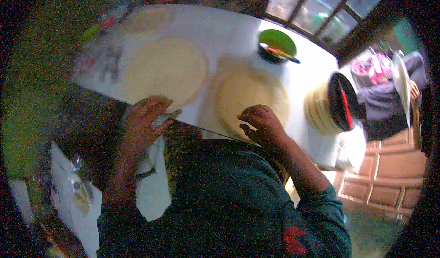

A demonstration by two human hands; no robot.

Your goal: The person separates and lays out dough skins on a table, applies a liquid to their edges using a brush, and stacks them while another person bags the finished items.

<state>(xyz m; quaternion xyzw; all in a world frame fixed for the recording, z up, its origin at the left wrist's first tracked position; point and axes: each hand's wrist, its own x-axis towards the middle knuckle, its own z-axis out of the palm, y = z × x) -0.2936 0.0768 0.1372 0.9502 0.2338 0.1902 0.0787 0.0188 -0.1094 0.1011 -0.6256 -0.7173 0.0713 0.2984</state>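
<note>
Two pale, flat round sheets lie on the white table (233, 28): one round sheet (168, 69) at the left, another round sheet (254, 93) before me at the right. At the table's near edge, just below the left sheet, is my left hand (147, 117), fingers apart, nothing plainly held. My right hand (257, 120) is over the near part of the right sheet, its fingers loosely curled; whether it touches the sheet is unclear. Farther back stands a green bowl (278, 40) with a brush-like tool (280, 53) across it. The picture is blurred and grainy.
Right on the table, a stack of pale rounds (318, 110) stands beside a dark round container (343, 83) with a red-handled tool (346, 108). Beyond it, a person's hand (415, 91) is at a pale disc (401, 83). Windows are at the back, brown tiles at the right.
</note>
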